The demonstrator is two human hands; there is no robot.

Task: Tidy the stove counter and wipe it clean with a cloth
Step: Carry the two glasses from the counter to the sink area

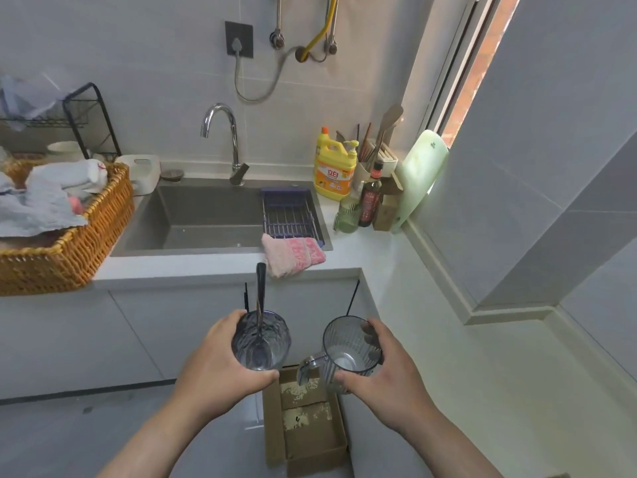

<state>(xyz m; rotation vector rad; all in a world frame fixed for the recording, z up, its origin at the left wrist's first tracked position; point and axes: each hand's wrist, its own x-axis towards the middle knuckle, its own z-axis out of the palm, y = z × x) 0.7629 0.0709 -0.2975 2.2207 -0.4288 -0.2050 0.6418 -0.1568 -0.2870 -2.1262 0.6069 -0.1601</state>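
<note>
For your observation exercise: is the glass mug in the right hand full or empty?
Empty: the glass mug, gripped by the right hand, shows a bare bottom, no liquid visible.

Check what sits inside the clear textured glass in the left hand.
A long metal spoon stands in the clear textured glass, bowl down; the left hand hides its left wall.

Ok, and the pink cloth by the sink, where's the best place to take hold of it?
Pinch the pink cloth at its near left corner, coming from the front. That corner seems to droop over the counter's front edge, so fingers can get under it; the rest lies flat and folded. The left hand holds a glass, the right hand a cup.
</note>
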